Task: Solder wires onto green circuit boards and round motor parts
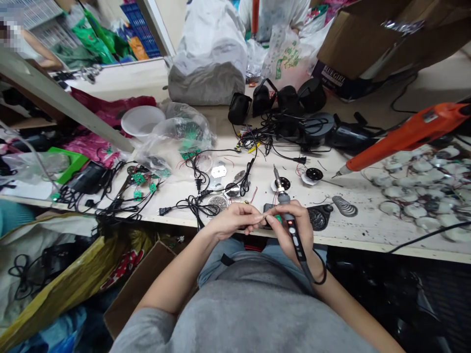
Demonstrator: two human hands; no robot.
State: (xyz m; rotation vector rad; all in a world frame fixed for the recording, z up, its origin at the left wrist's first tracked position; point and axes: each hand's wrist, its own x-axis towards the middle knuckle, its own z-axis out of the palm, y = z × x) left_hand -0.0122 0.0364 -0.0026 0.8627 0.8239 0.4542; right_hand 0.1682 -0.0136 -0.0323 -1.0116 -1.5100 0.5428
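Both hands meet at the table's front edge, fingertips nearly touching. My left hand [239, 219] is pinched on something too small to make out. In my right hand [294, 223] a soldering iron [293, 230] lies between the fingers, its metal tip pointing away over the table; thumb and forefinger also pinch near my left fingertips. A bit of green board [277, 218] shows behind the right fingers. Just beyond sit a round black part [283, 184] and a round mesh piece [218, 203]. A black speaker-like part [319, 217] lies right of my right hand.
An orange electric screwdriver [405, 135] slants in from the right above many white round parts [415, 189]. Black cables [257, 130], black housings [289, 100] and plastic bags fill the back. Green boards [139, 178] lie left. A person's arm [47, 56] shows at far left.
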